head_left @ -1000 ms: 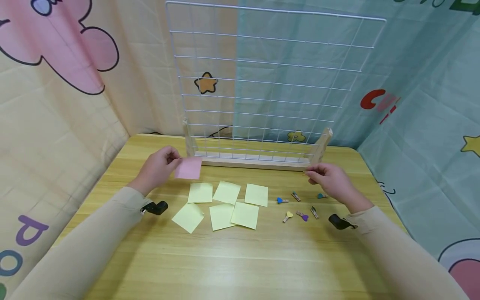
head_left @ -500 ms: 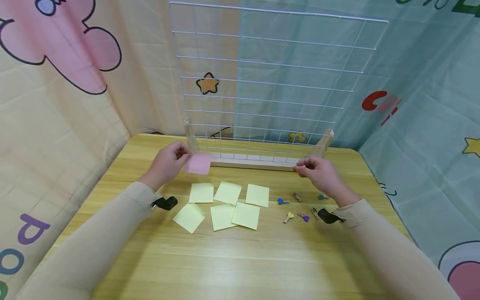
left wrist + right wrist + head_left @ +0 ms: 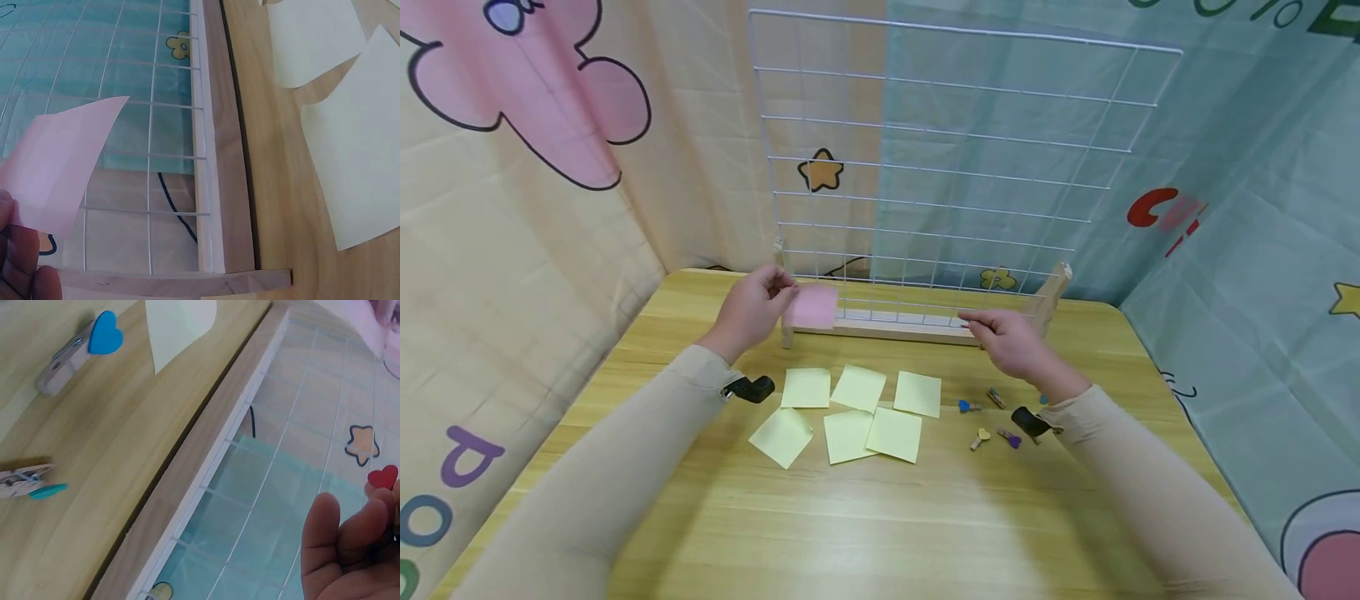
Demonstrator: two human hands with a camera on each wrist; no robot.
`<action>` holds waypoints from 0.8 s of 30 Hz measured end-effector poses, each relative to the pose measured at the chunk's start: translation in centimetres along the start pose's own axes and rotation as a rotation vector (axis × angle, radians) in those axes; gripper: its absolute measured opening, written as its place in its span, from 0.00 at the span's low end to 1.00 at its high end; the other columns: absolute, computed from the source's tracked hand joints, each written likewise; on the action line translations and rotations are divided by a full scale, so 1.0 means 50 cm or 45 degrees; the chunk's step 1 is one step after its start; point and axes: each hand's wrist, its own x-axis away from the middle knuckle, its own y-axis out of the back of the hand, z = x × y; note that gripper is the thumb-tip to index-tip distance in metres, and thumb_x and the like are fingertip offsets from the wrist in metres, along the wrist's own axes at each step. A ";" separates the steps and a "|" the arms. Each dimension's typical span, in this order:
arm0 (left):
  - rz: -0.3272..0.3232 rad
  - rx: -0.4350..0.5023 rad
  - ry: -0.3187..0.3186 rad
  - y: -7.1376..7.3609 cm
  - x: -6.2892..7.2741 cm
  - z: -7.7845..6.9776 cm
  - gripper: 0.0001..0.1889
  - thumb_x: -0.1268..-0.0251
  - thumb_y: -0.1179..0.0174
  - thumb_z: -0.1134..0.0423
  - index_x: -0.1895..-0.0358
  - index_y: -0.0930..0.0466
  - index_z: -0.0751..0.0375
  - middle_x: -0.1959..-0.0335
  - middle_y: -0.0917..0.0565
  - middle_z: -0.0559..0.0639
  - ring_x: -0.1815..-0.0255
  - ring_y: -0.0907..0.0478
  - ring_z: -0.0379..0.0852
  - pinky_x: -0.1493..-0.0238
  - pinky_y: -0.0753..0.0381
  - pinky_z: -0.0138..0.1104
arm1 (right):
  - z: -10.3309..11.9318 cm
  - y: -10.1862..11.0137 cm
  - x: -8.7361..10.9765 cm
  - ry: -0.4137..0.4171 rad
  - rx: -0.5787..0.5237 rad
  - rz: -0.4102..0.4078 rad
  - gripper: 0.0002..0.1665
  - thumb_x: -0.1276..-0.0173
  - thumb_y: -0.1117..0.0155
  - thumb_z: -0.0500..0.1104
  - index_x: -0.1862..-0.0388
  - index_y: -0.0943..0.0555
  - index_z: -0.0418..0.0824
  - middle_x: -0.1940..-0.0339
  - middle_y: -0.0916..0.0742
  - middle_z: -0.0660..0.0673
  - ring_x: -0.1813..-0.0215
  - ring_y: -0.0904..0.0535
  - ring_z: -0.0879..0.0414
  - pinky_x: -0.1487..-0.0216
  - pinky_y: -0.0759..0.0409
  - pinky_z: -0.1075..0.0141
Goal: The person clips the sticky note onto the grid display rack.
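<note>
My left hand pinches a pink sticky note by its left edge, in front of the lower left of a white wire grid. In the left wrist view, the pink note is raised off the table with its far corner bent. My right hand is near the grid's lower right. It pinches a small clothespin with a red heart, mostly hidden by the fingers in the right wrist view. Several pale yellow sticky notes lie on the table between the arms.
The grid stands upright in a wooden base with a side support. Right of the notes lie several small clothespins, among them a blue-heart one, a yellow-heart one and a purple-heart one. Printed curtains surround the wooden table.
My left hand has carried the pink note right and up to the front of the grid. My right hand has moved left and up with the red-heart clothespin.
</note>
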 end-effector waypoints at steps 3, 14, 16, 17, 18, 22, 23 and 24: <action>-0.029 -0.002 -0.014 0.002 -0.009 -0.010 0.08 0.19 0.41 0.60 0.52 0.21 0.62 0.56 0.15 0.58 0.57 0.23 0.53 0.52 0.24 0.42 | 0.013 -0.011 -0.007 0.033 0.001 0.007 0.21 0.12 0.54 0.39 0.31 0.22 0.33 0.54 0.13 0.34 0.71 0.29 0.54 0.65 0.28 0.63; -0.023 0.024 -0.019 0.009 -0.029 -0.037 0.08 0.19 0.42 0.60 0.52 0.21 0.61 0.56 0.16 0.57 0.58 0.23 0.53 0.56 0.22 0.42 | 0.037 -0.022 -0.033 -0.017 -0.029 -0.066 0.19 0.15 0.44 0.43 0.34 0.21 0.35 0.53 0.12 0.36 0.51 0.14 0.42 0.49 0.14 0.53; -0.026 0.024 -0.027 0.010 -0.032 -0.040 0.08 0.19 0.42 0.60 0.52 0.21 0.62 0.56 0.16 0.57 0.58 0.22 0.53 0.55 0.22 0.41 | 0.040 -0.022 -0.038 0.002 -0.007 -0.091 0.20 0.15 0.44 0.44 0.34 0.21 0.34 0.50 0.11 0.36 0.50 0.13 0.43 0.51 0.14 0.52; -0.030 0.023 -0.032 0.010 -0.034 -0.041 0.08 0.19 0.41 0.60 0.52 0.21 0.62 0.56 0.16 0.57 0.58 0.22 0.53 0.55 0.22 0.41 | 0.042 -0.022 -0.040 0.008 0.002 -0.105 0.20 0.15 0.45 0.44 0.33 0.21 0.35 0.49 0.11 0.36 0.51 0.14 0.44 0.53 0.15 0.53; -0.033 0.014 -0.040 0.010 -0.035 -0.043 0.08 0.19 0.41 0.60 0.52 0.21 0.62 0.56 0.15 0.57 0.57 0.22 0.53 0.54 0.22 0.41 | 0.043 -0.021 -0.043 0.011 0.011 -0.116 0.20 0.15 0.45 0.44 0.33 0.20 0.35 0.47 0.11 0.37 0.52 0.15 0.45 0.55 0.16 0.55; -0.047 -0.003 -0.064 0.008 -0.041 -0.048 0.09 0.19 0.42 0.59 0.51 0.20 0.62 0.55 0.15 0.57 0.56 0.21 0.53 0.53 0.22 0.41 | 0.055 -0.021 -0.050 0.041 0.065 -0.173 0.20 0.15 0.44 0.45 0.34 0.18 0.36 0.47 0.14 0.38 0.57 0.23 0.47 0.60 0.26 0.57; -0.047 -0.001 -0.067 0.008 -0.042 -0.050 0.09 0.19 0.42 0.59 0.51 0.19 0.62 0.55 0.15 0.57 0.56 0.22 0.53 0.52 0.22 0.41 | 0.058 -0.021 -0.052 0.051 0.080 -0.188 0.20 0.15 0.44 0.44 0.35 0.17 0.35 0.49 0.16 0.38 0.58 0.25 0.47 0.60 0.27 0.58; -0.047 0.000 -0.072 0.007 -0.044 -0.051 0.09 0.18 0.42 0.59 0.51 0.19 0.62 0.55 0.15 0.58 0.55 0.22 0.53 0.52 0.22 0.41 | 0.061 -0.022 -0.054 0.062 0.097 -0.204 0.19 0.15 0.44 0.44 0.36 0.17 0.35 0.51 0.17 0.38 0.59 0.27 0.47 0.60 0.27 0.58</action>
